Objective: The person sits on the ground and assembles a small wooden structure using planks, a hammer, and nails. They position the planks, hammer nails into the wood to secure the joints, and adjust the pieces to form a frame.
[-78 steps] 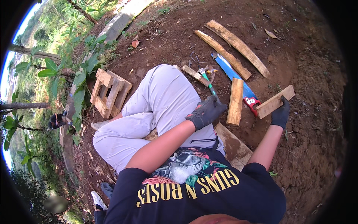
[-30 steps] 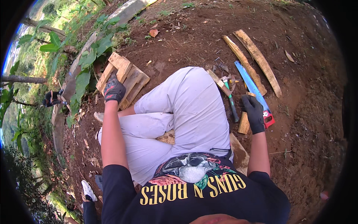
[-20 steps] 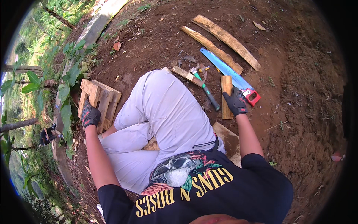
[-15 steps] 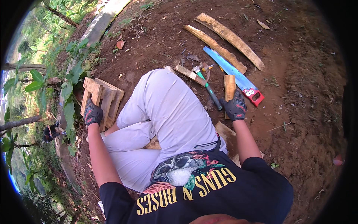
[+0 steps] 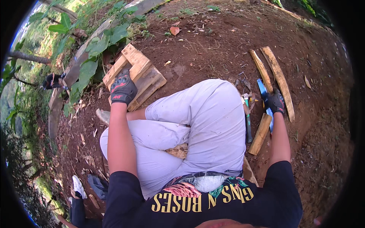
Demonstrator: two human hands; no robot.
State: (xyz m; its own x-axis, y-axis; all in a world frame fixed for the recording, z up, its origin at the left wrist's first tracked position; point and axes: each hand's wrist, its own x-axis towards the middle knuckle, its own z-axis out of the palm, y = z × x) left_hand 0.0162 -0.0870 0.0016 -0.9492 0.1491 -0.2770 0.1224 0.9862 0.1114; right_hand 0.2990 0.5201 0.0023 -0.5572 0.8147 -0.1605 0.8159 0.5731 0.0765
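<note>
I sit on bare earth with my legs in pale trousers folded in front of me. My left hand (image 5: 122, 90), in a black glove, grips the near edge of a small slatted wooden frame (image 5: 146, 74) lying to my left. My right hand (image 5: 275, 102), also gloved, rests on a blue handsaw (image 5: 262, 88) at the upper end of a short wooden block (image 5: 260, 133). Whether its fingers close around either one is hidden. A hammer with a green handle (image 5: 248, 122) lies between my knee and the block.
Two long rough planks (image 5: 279, 78) lie side by side beyond the saw. A concrete kerb (image 5: 81, 57) with leafy plants runs behind the frame. Another person's white shoe (image 5: 78, 186) and dark trouser leg show at lower left. A wood offcut (image 5: 178, 151) lies under my leg.
My left hand stays on the wooden frame, which now looks nearer and more central as my head turned left. My right hand has stayed by the saw and block.
</note>
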